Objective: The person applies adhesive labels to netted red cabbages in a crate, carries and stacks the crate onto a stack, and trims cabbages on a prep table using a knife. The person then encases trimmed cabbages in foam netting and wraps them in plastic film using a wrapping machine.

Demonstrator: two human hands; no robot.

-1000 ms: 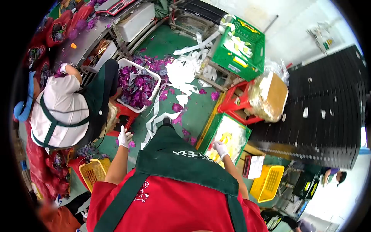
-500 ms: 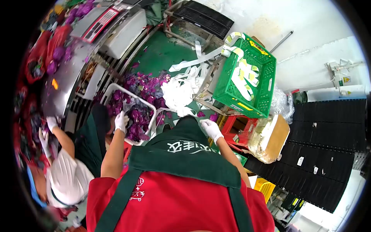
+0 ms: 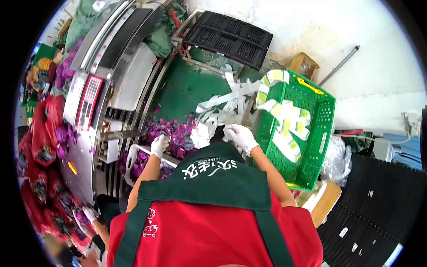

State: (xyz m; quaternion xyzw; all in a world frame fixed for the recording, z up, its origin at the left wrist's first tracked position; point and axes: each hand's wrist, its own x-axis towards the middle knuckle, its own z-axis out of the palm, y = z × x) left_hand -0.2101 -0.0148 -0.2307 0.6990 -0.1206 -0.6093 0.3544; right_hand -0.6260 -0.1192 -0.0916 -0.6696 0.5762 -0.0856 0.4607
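Observation:
My left hand (image 3: 159, 146), in a white glove, is above the rim of a white bin (image 3: 132, 162) of purple leaves (image 3: 141, 163). Its fingers are curled, and a small greyish bit shows at the fingertips, too small to name. My right hand (image 3: 241, 137), also gloved, hovers in front of my apron with loosely bent fingers and nothing visible in it. Beyond it lies a heap of white backing strip (image 3: 204, 133). To its right stands a green crate (image 3: 316, 133) with a roll of green-and-white labels (image 3: 284, 118) trailing over its edge.
Purple scraps (image 3: 171, 129) litter the green floor (image 3: 189, 95). On the left is a metal machine (image 3: 80, 171) with red net bags (image 3: 40, 147) beside it. A co-worker's gloved hand (image 3: 90, 214) is at lower left. A black crate (image 3: 229, 38) rests on a frame at the back.
My view has turned and moved forward. My left hand has left the middle of the bin for its far rim. The right hand has reached forward, nearer the strip heap and green crate.

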